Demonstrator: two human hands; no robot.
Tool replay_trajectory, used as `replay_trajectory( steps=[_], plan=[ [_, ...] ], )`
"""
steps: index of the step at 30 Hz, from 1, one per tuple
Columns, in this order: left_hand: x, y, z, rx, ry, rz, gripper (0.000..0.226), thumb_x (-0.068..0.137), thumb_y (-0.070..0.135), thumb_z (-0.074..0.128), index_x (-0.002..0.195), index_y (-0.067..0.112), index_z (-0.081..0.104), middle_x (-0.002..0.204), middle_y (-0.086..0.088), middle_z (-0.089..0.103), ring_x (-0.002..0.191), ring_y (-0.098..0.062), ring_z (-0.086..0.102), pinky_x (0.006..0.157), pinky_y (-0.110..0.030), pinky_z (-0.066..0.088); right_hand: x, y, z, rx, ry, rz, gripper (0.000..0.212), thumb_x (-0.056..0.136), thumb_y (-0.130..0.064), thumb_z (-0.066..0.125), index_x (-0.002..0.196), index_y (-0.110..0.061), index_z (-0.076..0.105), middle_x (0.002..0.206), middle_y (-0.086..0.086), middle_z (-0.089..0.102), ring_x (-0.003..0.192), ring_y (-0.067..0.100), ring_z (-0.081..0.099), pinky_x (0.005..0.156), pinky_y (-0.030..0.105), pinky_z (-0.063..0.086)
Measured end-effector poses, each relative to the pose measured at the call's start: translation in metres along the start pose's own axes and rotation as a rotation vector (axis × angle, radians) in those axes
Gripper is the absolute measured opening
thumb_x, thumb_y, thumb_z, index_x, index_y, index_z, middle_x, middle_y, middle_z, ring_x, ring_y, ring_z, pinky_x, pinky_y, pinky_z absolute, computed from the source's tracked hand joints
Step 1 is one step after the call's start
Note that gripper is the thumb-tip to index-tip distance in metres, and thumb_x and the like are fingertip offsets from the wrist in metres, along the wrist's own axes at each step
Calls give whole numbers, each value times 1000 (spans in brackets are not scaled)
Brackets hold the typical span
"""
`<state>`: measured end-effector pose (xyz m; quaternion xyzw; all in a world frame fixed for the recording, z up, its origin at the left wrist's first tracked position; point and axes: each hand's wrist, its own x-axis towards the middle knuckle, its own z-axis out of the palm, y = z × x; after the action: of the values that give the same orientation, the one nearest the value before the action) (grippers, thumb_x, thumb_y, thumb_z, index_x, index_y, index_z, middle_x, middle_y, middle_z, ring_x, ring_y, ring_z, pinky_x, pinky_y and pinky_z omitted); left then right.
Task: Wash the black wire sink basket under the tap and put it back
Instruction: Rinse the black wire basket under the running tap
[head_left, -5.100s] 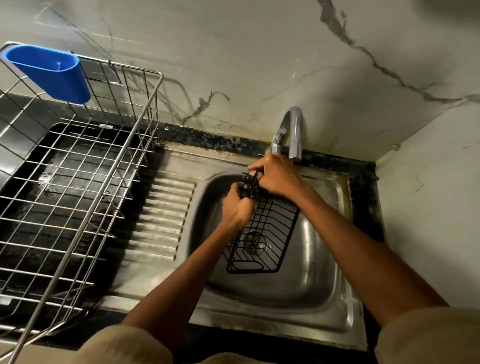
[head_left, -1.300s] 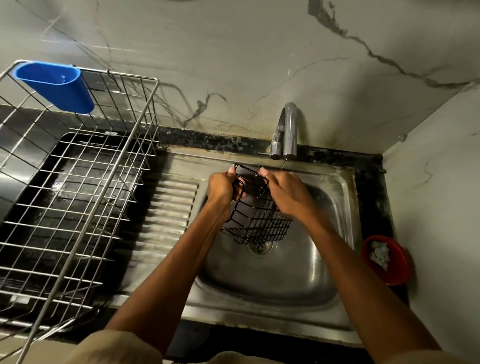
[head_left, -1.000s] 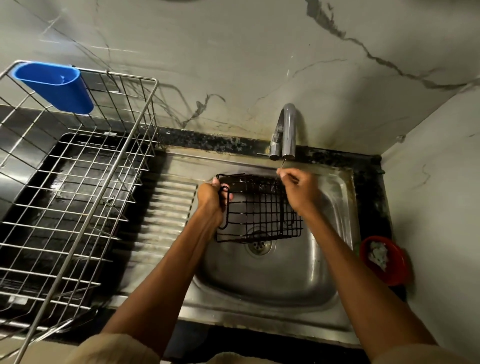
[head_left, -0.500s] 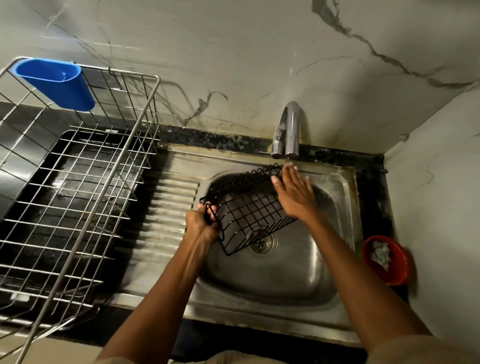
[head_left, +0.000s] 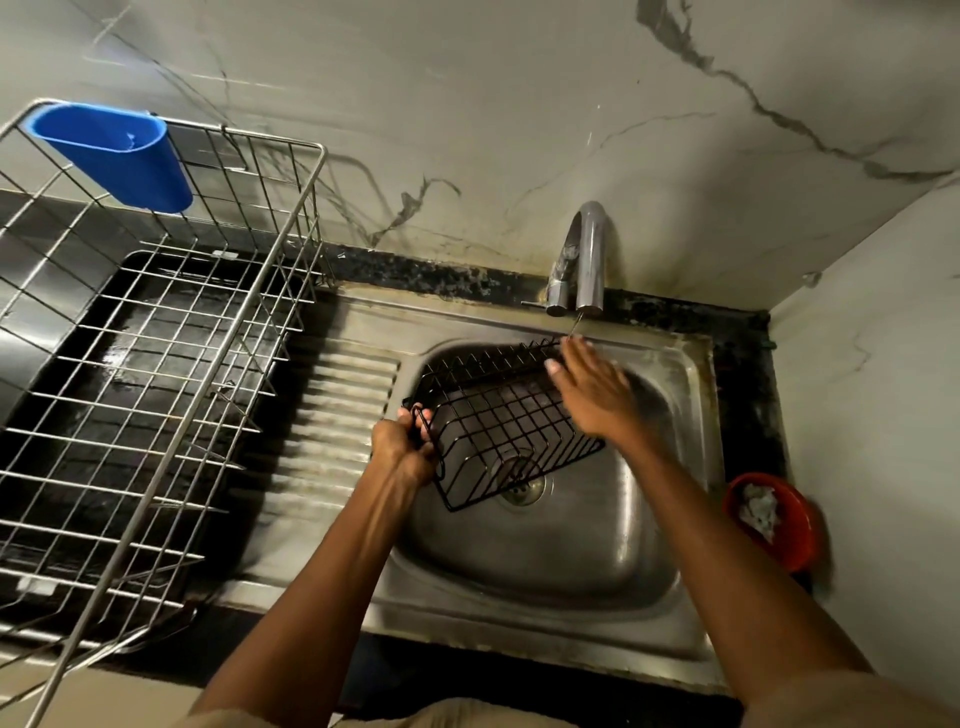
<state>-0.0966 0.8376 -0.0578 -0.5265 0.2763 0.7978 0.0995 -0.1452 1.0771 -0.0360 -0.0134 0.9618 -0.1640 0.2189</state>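
Note:
The black wire sink basket (head_left: 498, 421) hangs tilted over the steel sink (head_left: 545, 561), its far end up near the tap (head_left: 584, 260). A thin stream of water falls from the spout onto that far end. My left hand (head_left: 402, 449) grips the basket's near left end. With straight fingers, my right hand (head_left: 592, 389) rests flat on the basket's right side, just below the spout.
A large steel wire dish rack (head_left: 156, 374) stands on the dark counter at the left, with a blue plastic cup holder (head_left: 114, 156) hooked on its back corner. A red bowl (head_left: 779, 525) with something white in it sits right of the sink. Marble walls close the back and right.
The basket turned from upright to tilted across the sink. My left hand slid down to its near end, and my right hand let go of the rim and spread flat on the wires.

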Motion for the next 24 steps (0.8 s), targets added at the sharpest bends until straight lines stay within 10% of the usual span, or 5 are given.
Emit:
replay_trajectory(
  steps=[6,12,19,24],
  plan=[
    [-5,-7,24,-5,-35,-68,53,108,11,30,63,8,57,38,5,54,24,-1,43,26,-9,22,-14,-46,3,89,-80,-112,73,100,-64,13,158,-22,4,165,-2,-4,152,18,-4,123,45,-1],
    [-4,-1,22,-62,-61,-130,49,111,21,28,75,6,56,41,4,57,26,-3,47,24,-11,18,-7,-55,-25,797,78,-62,19,94,-6,61,109,-13,71,118,6,71,110,16,66,101,34,50],
    [-11,-1,41,-137,-147,-170,69,112,22,21,60,-2,60,76,2,52,28,-4,48,25,-11,20,13,-45,-74,952,-107,165,26,90,19,48,104,9,67,102,23,72,87,26,75,77,35,62],
    [-14,-7,51,-135,-203,-171,62,113,34,16,77,-1,53,57,-5,58,27,-7,45,26,-12,26,4,-50,-88,976,-290,39,31,89,23,43,110,13,65,104,24,72,95,30,74,82,38,61]
  ],
)
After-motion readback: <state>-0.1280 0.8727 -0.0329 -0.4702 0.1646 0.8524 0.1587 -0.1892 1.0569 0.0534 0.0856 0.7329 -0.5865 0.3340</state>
